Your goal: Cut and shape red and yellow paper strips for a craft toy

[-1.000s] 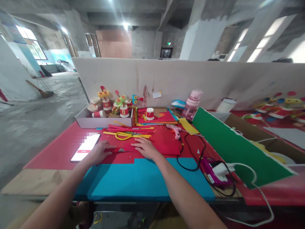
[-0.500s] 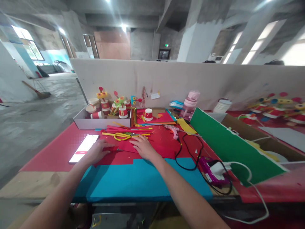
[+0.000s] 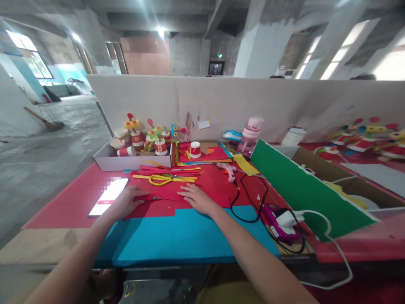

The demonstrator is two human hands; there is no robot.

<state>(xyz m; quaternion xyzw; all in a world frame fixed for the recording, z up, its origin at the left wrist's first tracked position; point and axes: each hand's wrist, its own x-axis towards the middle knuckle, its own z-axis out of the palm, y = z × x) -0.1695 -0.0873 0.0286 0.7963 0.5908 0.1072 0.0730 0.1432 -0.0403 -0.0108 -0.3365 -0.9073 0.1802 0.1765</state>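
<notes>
My left hand (image 3: 127,202) rests on the red-covered table beside a lit phone (image 3: 110,196), its fingers stretched toward the right. Under my right hand (image 3: 196,199) lies a sheet of red paper (image 3: 171,193); the hand is flat with fingers spread. Just beyond the hands are yellow-handled scissors (image 3: 161,180) and several red and yellow paper strips (image 3: 186,172). Blue paper (image 3: 148,240) covers the table edge beneath my forearms. Whether my left fingertips press the red paper's left end is hard to make out.
A pink glue gun (image 3: 228,171) lies to the right, its black cord running near a purple power strip (image 3: 280,223). A green-sided box (image 3: 303,185) stands farther right. At the back left, a white box (image 3: 133,162) holds paper-cup figures. One paper cup (image 3: 195,149) stands behind the strips.
My right hand has slid a little to the right over the red paper, away from the scissors. My left hand stays in nearly the same place. The view has shifted slightly.
</notes>
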